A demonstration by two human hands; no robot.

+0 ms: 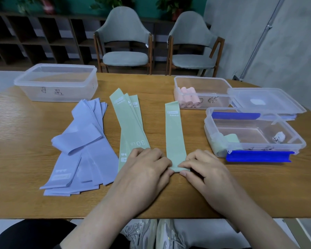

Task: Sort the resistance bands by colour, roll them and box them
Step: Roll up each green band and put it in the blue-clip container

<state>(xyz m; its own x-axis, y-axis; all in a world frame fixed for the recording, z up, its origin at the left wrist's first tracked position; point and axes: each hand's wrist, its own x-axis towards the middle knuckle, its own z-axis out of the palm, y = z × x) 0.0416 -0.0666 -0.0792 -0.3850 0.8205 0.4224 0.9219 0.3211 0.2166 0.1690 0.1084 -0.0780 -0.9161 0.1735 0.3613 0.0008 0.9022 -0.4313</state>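
Head view: green band's (174, 130) near end between both hands' grip

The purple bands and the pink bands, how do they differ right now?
The purple bands lie flat and loose on the table; the pink bands are rolled. The purple ones are unboxed; the pink ones sit in a clear box. Neither hand touches either.

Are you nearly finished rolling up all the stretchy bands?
Not yet. Done: pink rolls sit in the far box, and one green roll in the near box. Now: the left hand and right hand start rolling a green band. Left: the green pile and purple pile.
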